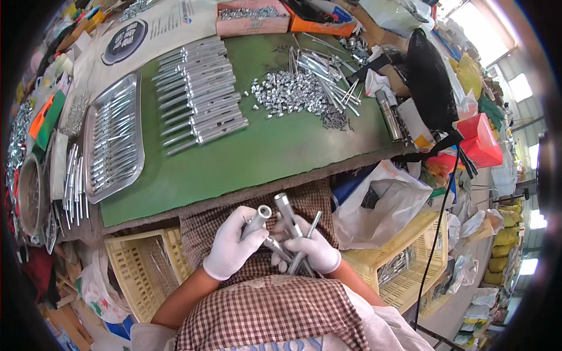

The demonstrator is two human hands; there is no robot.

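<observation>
Both my hands wear white gloves and are raised over my checked apron, in front of the bench edge. My left hand (229, 244) is closed round a silver metal tube (256, 221), its hollow end turned up. Closed too, my right hand (319, 251) grips a second metal tube (285, 209) that tilts up and left, together with a thin metal rod (312, 227). Lower parts of these pieces cross between the hands, and the fingers partly hide them. On the green bench top (193, 181) a row of similar metal tubes with rods (205, 93) lies side by side.
A metal tray (140, 158) of rods sits at the bench's left. Small silver parts (287, 93) are heaped near loose rods (333, 82). Yellow crates (126, 263) flank my lap, and a white plastic bag (380, 205) hangs at right. A black cable (436, 245) runs down.
</observation>
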